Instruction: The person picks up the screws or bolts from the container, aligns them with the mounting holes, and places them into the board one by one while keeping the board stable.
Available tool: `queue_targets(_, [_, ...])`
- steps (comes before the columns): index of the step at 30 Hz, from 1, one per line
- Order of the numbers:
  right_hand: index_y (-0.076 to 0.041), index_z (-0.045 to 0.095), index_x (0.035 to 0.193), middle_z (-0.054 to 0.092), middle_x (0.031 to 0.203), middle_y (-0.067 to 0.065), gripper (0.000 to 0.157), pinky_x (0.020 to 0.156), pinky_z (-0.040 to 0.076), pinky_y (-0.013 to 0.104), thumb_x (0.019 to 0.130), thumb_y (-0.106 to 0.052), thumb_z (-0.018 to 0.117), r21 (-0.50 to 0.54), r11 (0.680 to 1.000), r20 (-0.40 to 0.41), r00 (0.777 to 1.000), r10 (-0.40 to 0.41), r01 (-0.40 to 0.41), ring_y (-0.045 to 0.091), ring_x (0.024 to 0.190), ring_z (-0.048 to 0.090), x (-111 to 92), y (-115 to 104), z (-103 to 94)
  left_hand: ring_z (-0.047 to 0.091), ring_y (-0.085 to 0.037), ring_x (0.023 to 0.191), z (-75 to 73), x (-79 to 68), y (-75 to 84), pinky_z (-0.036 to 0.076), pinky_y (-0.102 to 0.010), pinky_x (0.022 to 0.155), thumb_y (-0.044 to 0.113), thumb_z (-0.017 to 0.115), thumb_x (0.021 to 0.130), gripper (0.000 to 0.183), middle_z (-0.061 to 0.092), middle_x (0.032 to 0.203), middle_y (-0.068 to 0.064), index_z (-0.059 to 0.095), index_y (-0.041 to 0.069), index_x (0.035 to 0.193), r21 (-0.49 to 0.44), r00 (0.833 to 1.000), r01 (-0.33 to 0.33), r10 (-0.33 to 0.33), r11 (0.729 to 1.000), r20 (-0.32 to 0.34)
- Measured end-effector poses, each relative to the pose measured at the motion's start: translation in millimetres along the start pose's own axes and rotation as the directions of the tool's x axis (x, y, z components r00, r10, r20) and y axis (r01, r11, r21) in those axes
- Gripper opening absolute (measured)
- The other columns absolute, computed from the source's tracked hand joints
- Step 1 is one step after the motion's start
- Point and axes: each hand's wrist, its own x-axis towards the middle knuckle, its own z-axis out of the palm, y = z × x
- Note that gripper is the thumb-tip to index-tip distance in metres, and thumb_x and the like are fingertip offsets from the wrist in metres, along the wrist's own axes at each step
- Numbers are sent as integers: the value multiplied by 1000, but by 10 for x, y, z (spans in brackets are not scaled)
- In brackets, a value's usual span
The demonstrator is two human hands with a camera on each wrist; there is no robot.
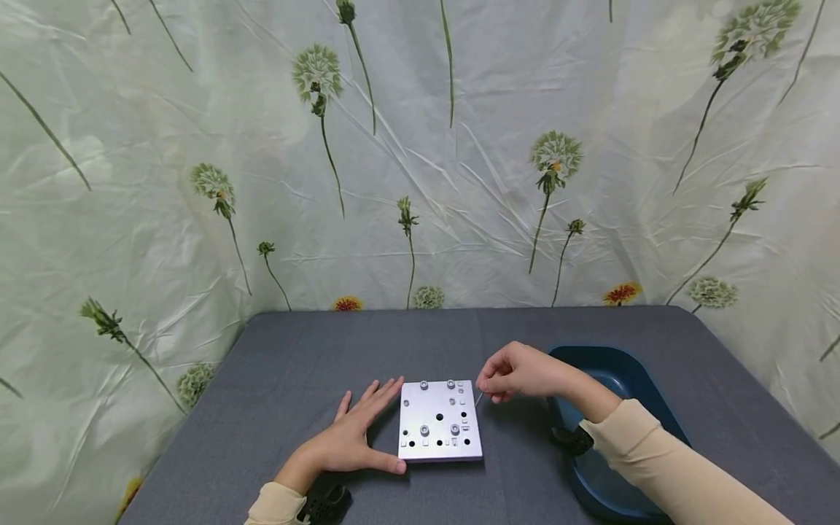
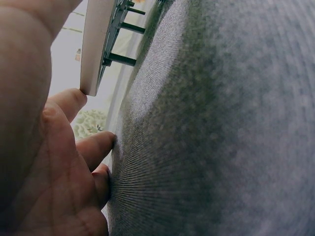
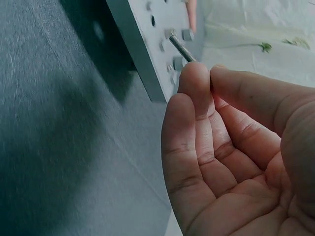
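Observation:
A silver metal plate [image 1: 429, 408] with holes and several socket-head screws [image 1: 455, 429] is in front of me. Screw shafts [image 2: 123, 59] stick out beneath it in the left wrist view, and the plate stands off the table. My left hand [image 1: 357, 432] touches its left side with spread, straight fingers, thumb at the near corner and index fingertip at the far one. At the right edge, my right hand [image 1: 515, 372] pinches a thin threaded screw [image 3: 181, 47] between thumb and fingertips. The screw's held end is hidden by the fingers.
A dark blue tray [image 1: 610, 477] stands at the right, under my right forearm. Grey cloth [image 1: 315, 357] covers the table. Behind it hangs a pale curtain [image 1: 420, 160] printed with flowers. Black wrist straps [image 1: 328, 504] show below both hands.

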Motion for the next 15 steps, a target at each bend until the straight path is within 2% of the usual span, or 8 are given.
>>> queue_targets(6, [-4, 81, 99, 75, 79, 1, 13, 73, 63, 41, 103, -13, 72, -10, 1000, 8, 1000, 13, -13, 11, 71, 67, 86, -21, 147, 2, -45, 169, 2, 11, -5, -15, -80, 122, 49, 96, 77, 126, 20, 181, -11, 20, 27, 174, 1, 1000, -6, 6, 1000, 10])
queue_targets(15, [-6, 81, 97, 73, 75, 0, 12, 71, 62, 40, 103, -13, 73, -44, 999, -4, 1000, 0, 0, 11, 68, 64, 164, -72, 226, 2, -45, 169, 5, 8, -16, -16, -80, 122, 51, 96, 76, 126, 20, 181, -10, 20, 29, 174, 4, 1000, 0, 0, 1000, 5])
